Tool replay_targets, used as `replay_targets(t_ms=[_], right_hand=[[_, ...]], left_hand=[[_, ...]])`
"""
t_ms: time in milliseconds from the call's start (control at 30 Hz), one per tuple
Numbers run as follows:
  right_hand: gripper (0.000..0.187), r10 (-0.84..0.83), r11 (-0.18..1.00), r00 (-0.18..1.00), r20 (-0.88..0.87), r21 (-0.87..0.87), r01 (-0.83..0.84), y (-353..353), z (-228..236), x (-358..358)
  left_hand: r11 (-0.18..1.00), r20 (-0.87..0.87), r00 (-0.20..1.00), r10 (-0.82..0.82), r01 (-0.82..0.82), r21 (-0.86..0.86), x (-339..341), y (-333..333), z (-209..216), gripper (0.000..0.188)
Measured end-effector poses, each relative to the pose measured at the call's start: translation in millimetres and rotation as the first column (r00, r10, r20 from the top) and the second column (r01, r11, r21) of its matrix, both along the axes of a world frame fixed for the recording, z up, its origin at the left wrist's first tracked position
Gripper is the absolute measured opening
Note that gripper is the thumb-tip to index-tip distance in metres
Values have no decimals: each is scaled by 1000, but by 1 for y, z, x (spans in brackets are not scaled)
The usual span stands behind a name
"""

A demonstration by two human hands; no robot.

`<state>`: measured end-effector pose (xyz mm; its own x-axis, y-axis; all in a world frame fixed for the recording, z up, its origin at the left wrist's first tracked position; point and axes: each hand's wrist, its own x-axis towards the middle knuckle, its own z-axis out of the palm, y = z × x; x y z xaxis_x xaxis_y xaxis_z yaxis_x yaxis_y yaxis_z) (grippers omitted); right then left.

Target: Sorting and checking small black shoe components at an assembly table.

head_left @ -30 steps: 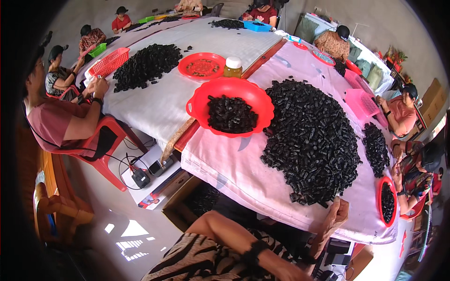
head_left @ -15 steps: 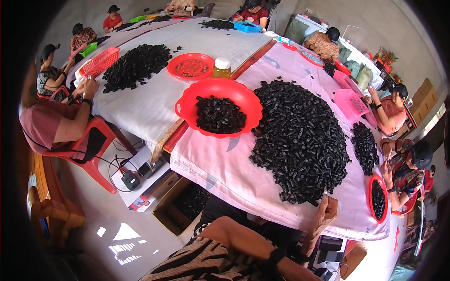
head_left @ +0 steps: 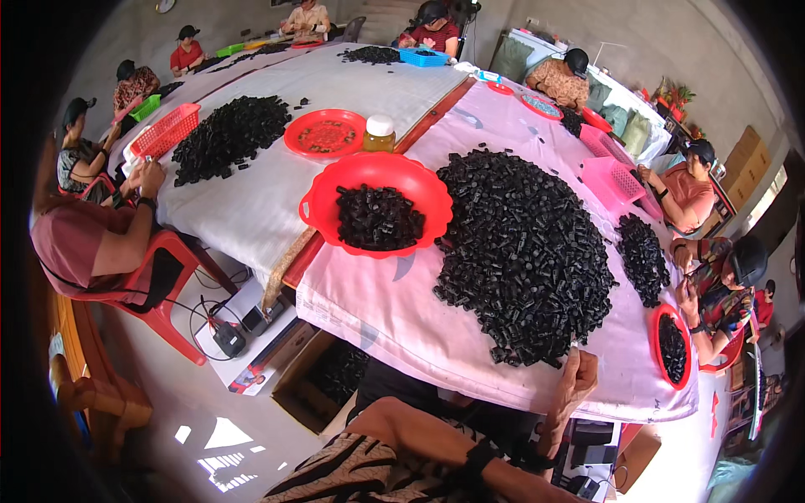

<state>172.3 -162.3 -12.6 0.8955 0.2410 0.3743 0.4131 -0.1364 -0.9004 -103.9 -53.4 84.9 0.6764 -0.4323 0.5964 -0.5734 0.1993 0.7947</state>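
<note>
My right hand [head_left: 577,379] is closed in a pinch at the near edge of a large heap of small black pieces [head_left: 524,260], on the pink cloth. Its fingertips point up toward the heap; whatever lies between them is too small to make out. My left forearm [head_left: 436,436], with a black band at the wrist, crosses the lower edge, and its hand is out of view. Left of the heap stands a red scalloped basin [head_left: 419,180] partly filled with similar black pieces [head_left: 379,220].
Behind the basin are a jar with a white lid [head_left: 379,134] and a red round tray [head_left: 325,134]. Another black heap [head_left: 231,138] lies on the white cloth [head_left: 226,214]. Several people sit around the tables. A red bowl [head_left: 671,345] of black pieces stands at the right edge.
The view has shifted slightly, so the table appears a little further left. My right hand stays at the heap's near edge. A person at the right has lowered a raised hand.
</note>
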Motion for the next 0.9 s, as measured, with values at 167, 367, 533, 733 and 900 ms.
replay_targets(t_ms=[167, 367, 533, 733, 900], right_hand=[[23, 29, 1000, 1000, -3, 11, -29, 2, 4, -4], [21, -4, 1000, 997, 77, 25, 2, -1, -1, 1], [21, 43, 998, 995, 86, 49, -47, 0, -6, -5], [21, 35, 990, 999, -5, -133, -35, -5, 7, -2], [22, -11, 997, 1000, -22, -79, 10, -6, 7, 4]], left_hand=[[998, -10, 1000, 29, -28, 49, -23, 7, 5, 12], [996, 8, 1000, -20, 19, 84, -31, 17, 1, 11], [992, -9, 1000, -4, 5, 124, -61, 0, -8, 11], [987, -52, 996, -76, 82, 136, -69, 14, -7, 11], [972, -104, 974, -199, 210, 107, 101, -233, -58, 11]])
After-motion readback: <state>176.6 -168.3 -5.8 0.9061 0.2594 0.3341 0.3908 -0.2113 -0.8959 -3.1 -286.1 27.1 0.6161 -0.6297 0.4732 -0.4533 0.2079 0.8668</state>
